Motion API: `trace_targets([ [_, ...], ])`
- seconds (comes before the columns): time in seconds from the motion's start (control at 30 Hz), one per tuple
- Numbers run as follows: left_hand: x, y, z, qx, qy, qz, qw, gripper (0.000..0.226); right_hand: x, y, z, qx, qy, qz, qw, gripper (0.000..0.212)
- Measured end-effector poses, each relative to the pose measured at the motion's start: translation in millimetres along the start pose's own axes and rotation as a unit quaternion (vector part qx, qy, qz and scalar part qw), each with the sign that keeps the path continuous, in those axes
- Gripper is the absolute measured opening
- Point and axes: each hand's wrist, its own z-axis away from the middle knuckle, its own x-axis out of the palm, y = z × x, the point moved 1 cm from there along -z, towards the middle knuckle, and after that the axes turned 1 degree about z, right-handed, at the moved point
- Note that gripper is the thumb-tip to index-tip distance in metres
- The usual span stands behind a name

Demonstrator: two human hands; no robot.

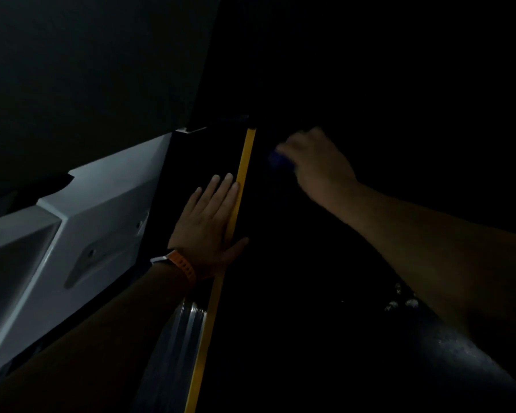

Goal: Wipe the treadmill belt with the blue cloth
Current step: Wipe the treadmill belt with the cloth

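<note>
The scene is very dark. The treadmill belt (280, 278) is a black surface right of a yellow stripe (245, 156). My right hand (316, 159) reaches far across the belt, blurred, with fingers closed on a small blue cloth (279, 160) that shows at its left side. My left hand (209, 228) lies flat with fingers spread on the black side rail (203, 156), fingertips touching the yellow stripe. An orange watch strap sits on that wrist. Most of the cloth is hidden under the right hand.
A white moulded treadmill cover (81, 222) runs along the left. A ribbed metal strip (182, 338) lies beside the yellow stripe near the bottom. A dark upright (221, 70) rises at the belt's far end. Everything on the right is in darkness.
</note>
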Motion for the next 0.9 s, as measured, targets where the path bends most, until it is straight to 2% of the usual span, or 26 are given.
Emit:
trace_targets([
  [0.03, -0.3, -1.7, 1.0, 0.002, 0.01, 0.007, 1.0, 0.098, 3.7, 2.8, -7.5, 0.065, 0.009, -0.014, 0.998, 0.042],
  [0.07, -0.8, -1.6, 0.6, 0.002, 0.02, 0.011, 1.0, 0.096, 9.7, -1.3, -4.9, 0.074, 0.008, -0.019, 0.997, 0.044],
  [0.1, -0.9, -0.6, 0.1, 0.004, 0.023, 0.013, 1.0, 0.095, 17.0, -9.4, 7.3, 0.046, 0.006, -0.033, 0.998, 0.044],
  [0.17, -1.4, 0.3, 0.3, 0.003, 0.023, 0.009, 1.0, 0.095, 27.0, -28.5, 50.0, -0.092, -0.006, -0.045, 0.995, 0.044],
  [0.23, -2.0, 0.2, 0.5, 0.0, 0.024, 0.009, 1.0, 0.095, 24.2, -29.7, 79.4, -0.211, -0.075, -0.008, 0.975, 0.05],
  [0.27, -2.6, 0.2, 0.5, 0.002, 0.021, 0.011, 1.0, 0.095, 19.7, -20.9, 74.7, -0.258, -0.076, 0.012, 0.963, 0.05],
  [0.3, -2.3, -0.2, 0.7, 0.004, 0.019, 0.015, 1.0, 0.096, 15.5, -10.8, 60.1, -0.262, -0.07, 0.028, 0.962, 0.05],
  [0.37, -1.5, -0.2, 1.1, 0.003, 0.02, 0.017, 1.0, 0.096, 9.6, 7.4, 14.6, -0.125, -0.049, 0.025, 0.991, 0.05],
  [0.43, -0.3, -0.5, 1.1, 0.004, 0.025, 0.01, 1.0, 0.096, 5.8, 5.9, -18.6, 0.039, -0.032, 0.005, 0.999, 0.054],
  [0.47, 0.1, -0.9, 1.0, 0.002, 0.028, 0.008, 1.0, 0.096, 10.7, -6.6, -18.0, 0.06, -0.018, 0.008, 0.998, 0.053],
  [0.5, 0.5, -1.1, 0.7, 0.002, 0.029, 0.006, 1.0, 0.097, 18.4, -23.0, -3.4, 0.021, 0.002, 0.008, 1.0, 0.048],
  [0.53, 0.6, -0.5, 0.6, 0.004, 0.029, 0.002, 1.0, 0.098, 29.0, -42.1, 22.9, -0.054, -0.006, -0.001, 0.999, 0.048],
  [0.6, 1.6, -1.2, 0.2, 0.005, 0.027, -0.005, 1.0, 0.102, 32.2, -66.7, 79.6, -0.21, -0.093, 0.011, 0.973, 0.057],
  [0.63, 1.7, -1.9, 0.7, 0.004, 0.024, -0.006, 1.0, 0.104, 28.6, -61.0, 92.7, -0.255, -0.14, 0.028, 0.956, 0.059],
  [0.67, 1.9, -2.4, 1.7, 0.005, 0.024, -0.004, 1.0, 0.104, 25.9, -48.9, 88.7, -0.283, -0.14, 0.033, 0.948, 0.058],
  [0.7, 2.2, -3.0, 2.3, 0.005, 0.026, 0.001, 1.0, 0.103, 22.4, -33.5, 72.4, -0.267, -0.122, 0.044, 0.955, 0.055],
  [0.73, 2.5, -3.2, 1.8, 0.008, 0.028, 0.006, 1.0, 0.102, 17.4, -18.6, 50.6, -0.195, -0.104, 0.032, 0.975, 0.053],
  [0.77, 3.2, -2.4, 2.2, 0.012, 0.027, 0.009, 1.0, 0.101, 11.3, -5.9, 28.2, -0.088, -0.094, 0.016, 0.992, 0.057],
  [0.8, 2.9, -1.9, 2.9, 0.013, 0.026, 0.01, 1.0, 0.1, 5.3, 2.9, 8.5, 0.006, -0.088, -0.006, 0.996, 0.061],
  [0.83, 2.2, -2.3, 3.1, 0.009, 0.029, 0.01, 0.999, 0.1, -0.8, 5.1, -5.6, 0.06, -0.089, -0.023, 0.994, 0.059],
  [0.9, 0.7, -0.5, 2.8, 0.008, 0.032, 0.008, 0.999, 0.099, -2.8, -7.3, -7.0, 0.051, -0.086, -0.021, 0.995, 0.05],
])
